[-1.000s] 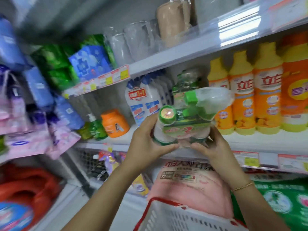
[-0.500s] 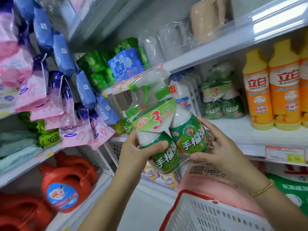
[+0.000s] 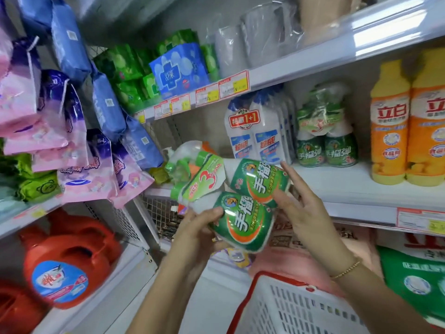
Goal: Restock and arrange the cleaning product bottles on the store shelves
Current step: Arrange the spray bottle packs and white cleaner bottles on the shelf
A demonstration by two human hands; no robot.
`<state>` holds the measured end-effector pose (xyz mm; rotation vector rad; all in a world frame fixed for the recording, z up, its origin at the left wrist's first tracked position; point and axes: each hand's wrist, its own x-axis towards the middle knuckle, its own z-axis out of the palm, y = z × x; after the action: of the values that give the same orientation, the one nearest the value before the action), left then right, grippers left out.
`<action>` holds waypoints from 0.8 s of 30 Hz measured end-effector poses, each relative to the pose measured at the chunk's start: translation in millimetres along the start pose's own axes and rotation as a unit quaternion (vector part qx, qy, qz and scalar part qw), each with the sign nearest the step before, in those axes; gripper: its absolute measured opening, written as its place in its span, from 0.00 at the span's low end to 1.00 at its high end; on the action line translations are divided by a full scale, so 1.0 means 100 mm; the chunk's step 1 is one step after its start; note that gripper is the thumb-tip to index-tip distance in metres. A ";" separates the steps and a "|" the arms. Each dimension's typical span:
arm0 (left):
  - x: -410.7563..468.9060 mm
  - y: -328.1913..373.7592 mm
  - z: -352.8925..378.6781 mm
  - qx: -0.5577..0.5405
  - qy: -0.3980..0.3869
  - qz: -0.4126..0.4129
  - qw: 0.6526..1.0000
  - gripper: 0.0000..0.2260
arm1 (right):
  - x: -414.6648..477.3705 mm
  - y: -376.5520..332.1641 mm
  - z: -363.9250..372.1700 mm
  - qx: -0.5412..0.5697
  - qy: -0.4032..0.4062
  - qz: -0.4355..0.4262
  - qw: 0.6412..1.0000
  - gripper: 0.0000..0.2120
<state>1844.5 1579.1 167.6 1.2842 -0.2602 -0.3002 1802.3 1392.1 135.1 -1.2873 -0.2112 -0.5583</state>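
While the head view is wide and a bit smeared at the edges, the centre reads fine. Green spray-bottle pack (image 3: pixel 240 203) is in mid-air in front of the middle shelf (image 3: pixel 337 189), not resting on it. It's tilted: trigger heads up and to the left, bottle bases down toward near right.

Left hand (image 3: pixel 197 235) grips the lower bottle from below, thumb curled over the front of its label. Right hand (image 3: pixel 303 213) has fingers straight and spread, laid against the right side of the upper bottle, no wrap.

A matching green pack (image 3: pixel 325 141) stands upright further back on that shelf, between the white 1+1 bottles (image 3: pixel 255 136) on its left and the orange dish-soap bottles (image 3: pixel 390 131) on its right.

White basket with a red rim (image 3: pixel 301 307) sits near, lower right, under the right forearm. Red detergent jugs (image 3: pixel 67 268) are on the low shelf at far left.
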 end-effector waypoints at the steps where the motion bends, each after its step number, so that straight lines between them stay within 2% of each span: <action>1: 0.04 0.00 0.01 -0.013 0.021 0.013 1.000 0.46 | 0.00 0.03 0.08 -0.019 -0.006 -0.022 1.000 0.31; 3: 0.09 0.03 0.02 -0.023 0.054 0.051 0.997 0.39 | -0.02 0.08 0.24 -0.120 -0.046 -0.078 0.989 0.35; 5: 0.11 0.04 0.03 -0.017 0.083 0.094 0.992 0.28 | -0.04 0.21 0.40 -0.242 -0.088 -0.132 0.957 0.43; 6: 0.11 0.04 0.04 -0.013 0.095 0.109 0.989 0.24 | -0.03 0.30 0.47 -0.297 -0.083 -0.166 0.937 0.46; 8: 0.10 0.05 0.03 -0.018 0.110 0.127 0.986 0.17 | 0.02 0.44 0.62 -0.377 -0.019 -0.229 0.897 0.47; 10: 0.10 0.08 0.01 -0.009 0.117 0.149 0.982 0.18 | 0.08 0.52 0.69 -0.398 0.039 -0.269 0.876 0.48; 13: 0.08 0.14 -0.06 0.043 0.118 0.190 0.974 0.25 | 0.13 0.52 0.71 -0.365 0.058 -0.282 0.885 0.45; 15: 0.08 0.16 -0.14 0.052 0.079 0.201 0.975 0.26 | 0.13 0.45 0.74 -0.284 0.075 -0.234 0.927 0.43; 17: 0.07 0.20 -0.19 0.098 0.050 0.202 0.973 0.23 | 0.16 0.43 0.73 -0.100 0.061 -0.134 0.984 0.40; 18: 0.09 0.20 -0.23 0.127 0.045 0.204 0.970 0.21 | 0.18 0.45 0.71 0.002 0.034 -0.088 0.996 0.38; 20: 0.17 0.23 -0.34 0.157 0.078 0.207 0.963 0.19 | 0.20 0.57 0.66 0.183 -0.007 0.008 0.983 0.38; 22: 0.28 0.24 -0.53 0.200 0.132 0.187 0.953 0.26 | 0.19 0.70 0.63 0.332 -0.026 0.091 0.939 0.39; 23: 0.30 0.25 -0.61 0.221 0.123 0.153 0.955 0.32 | 0.18 0.76 0.60 0.379 -0.027 0.114 0.918 0.39; 24: 0.29 0.25 -0.68 0.222 0.078 0.111 0.965 0.36 | 0.17 0.82 0.56 0.405 -0.029 0.123 0.906 0.36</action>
<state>1898.0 1636.3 174.3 1.6951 -0.3458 0.0598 1867.1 1454.6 89.4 -0.5026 -0.2849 -0.1676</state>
